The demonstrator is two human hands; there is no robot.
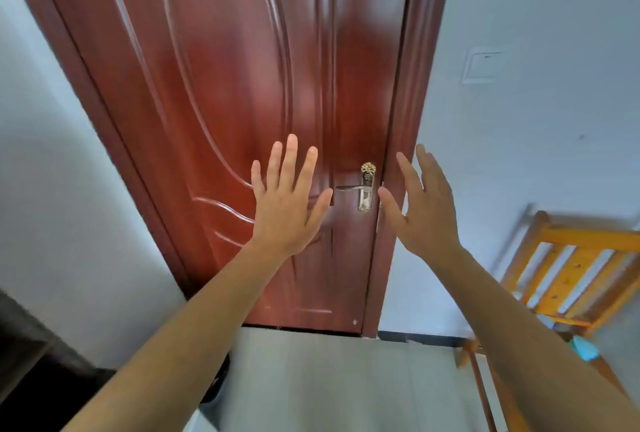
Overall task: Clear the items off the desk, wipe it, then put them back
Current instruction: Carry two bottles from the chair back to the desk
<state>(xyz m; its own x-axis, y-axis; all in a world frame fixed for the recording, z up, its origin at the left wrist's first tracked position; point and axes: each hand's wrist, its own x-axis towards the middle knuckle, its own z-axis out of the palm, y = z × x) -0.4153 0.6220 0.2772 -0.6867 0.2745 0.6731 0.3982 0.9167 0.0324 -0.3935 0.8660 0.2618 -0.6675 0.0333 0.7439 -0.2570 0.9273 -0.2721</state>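
L hand (284, 213), R hand (427, 215): fingers spread, empty (raised before door (225, 85), handle (365, 189) between).

Left hand (284, 210) and right hand (424, 210) were raised, fingers spread, before a red-brown door (225, 85) with a lever handle (360, 189).

Reddish-brown door (221, 92) (curved grooves); brass-coloured handle (365, 187); white walls (540, 140); orange wooden frame (575, 269)

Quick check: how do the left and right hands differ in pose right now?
The left hand shows its back flat to the camera, fingers spread and pointing up; the right hand is turned partly edge-on, fingers leaning leftward. The left hand is before the door, the right hand before its frame. Both are open, empty, flanking the door handle.
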